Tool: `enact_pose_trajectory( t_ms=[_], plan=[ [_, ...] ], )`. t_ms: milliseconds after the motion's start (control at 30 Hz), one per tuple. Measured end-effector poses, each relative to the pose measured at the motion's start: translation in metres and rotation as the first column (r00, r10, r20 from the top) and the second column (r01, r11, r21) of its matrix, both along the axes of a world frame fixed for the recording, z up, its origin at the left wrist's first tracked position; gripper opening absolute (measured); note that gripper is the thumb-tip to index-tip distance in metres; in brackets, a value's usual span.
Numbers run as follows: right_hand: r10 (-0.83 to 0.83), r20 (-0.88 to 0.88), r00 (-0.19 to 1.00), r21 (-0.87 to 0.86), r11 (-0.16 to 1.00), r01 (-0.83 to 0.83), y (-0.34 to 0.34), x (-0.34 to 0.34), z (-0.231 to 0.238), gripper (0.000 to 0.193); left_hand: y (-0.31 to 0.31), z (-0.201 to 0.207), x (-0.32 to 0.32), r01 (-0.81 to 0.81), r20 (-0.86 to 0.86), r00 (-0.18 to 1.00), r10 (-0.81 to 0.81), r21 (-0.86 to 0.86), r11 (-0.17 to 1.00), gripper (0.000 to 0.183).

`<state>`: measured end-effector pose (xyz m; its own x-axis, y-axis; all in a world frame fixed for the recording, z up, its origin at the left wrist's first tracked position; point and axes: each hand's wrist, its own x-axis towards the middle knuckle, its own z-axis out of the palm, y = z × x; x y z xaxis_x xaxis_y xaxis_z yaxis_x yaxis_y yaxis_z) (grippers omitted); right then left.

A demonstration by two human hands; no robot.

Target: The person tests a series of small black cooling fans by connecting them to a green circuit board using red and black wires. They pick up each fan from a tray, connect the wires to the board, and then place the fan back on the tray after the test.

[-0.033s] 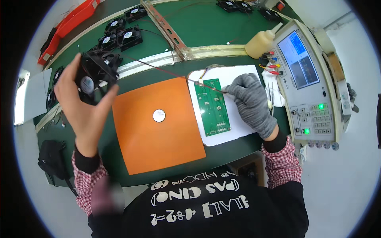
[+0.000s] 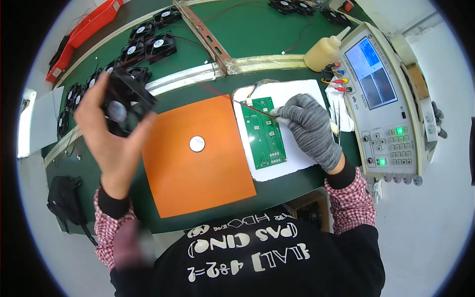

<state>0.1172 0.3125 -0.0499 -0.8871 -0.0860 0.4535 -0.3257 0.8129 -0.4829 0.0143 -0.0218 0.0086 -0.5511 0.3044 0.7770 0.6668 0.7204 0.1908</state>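
Observation:
My bare left hand [image 2: 110,141] grips a black square cooling fan [image 2: 124,94] by its frame, raised above the left side of the bench. A thin red and dark fan cable [image 2: 247,105] stretches across to my right hand [image 2: 309,126], which wears a grey knit glove. Its thumb and fingers pinch the cable near its end; the tip there is hard to make out. Under the cable lies a green circuit board [image 2: 265,143] on a white pad [image 2: 302,158], with a small white connector at its top left corner. The pinching fingers hover over the board's right edge.
An orange mat [image 2: 200,183] with a round white disc [image 2: 197,144] lies between my hands. More black fans [image 2: 158,44] stand beyond the metal rail. At right are a bench instrument [image 2: 386,109], tweezers [image 2: 338,119] and a yellowish squeeze bottle [image 2: 321,54].
My left hand has shifted slightly right and toward me, turning the fan a little. The gloved right hand has edged left, still pinching the cable.

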Motion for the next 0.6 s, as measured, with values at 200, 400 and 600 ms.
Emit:
enact_pose_trajectory(
  t_ms=[200,400,600],
  plan=[
    [0.095,0.203,0.975,-0.422,0.906,0.0,-0.007,-0.011,-0.018,0.014,0.031,-0.044,0.032,0.539,0.471,0.76,-0.448,-0.072,0.839,0.098],
    [0.121,0.178,0.976,-0.381,0.923,-0.045,-0.006,-0.012,-0.02,0.017,0.035,-0.051,0.034,0.576,0.589,0.677,-0.441,-0.052,0.816,0.104],
    [0.176,0.206,0.963,-0.343,0.934,-0.098,-0.005,-0.016,-0.014,0.02,0.032,-0.046,0.039,0.541,0.515,0.753,-0.408,-0.133,0.83,0.097]
  ],
)
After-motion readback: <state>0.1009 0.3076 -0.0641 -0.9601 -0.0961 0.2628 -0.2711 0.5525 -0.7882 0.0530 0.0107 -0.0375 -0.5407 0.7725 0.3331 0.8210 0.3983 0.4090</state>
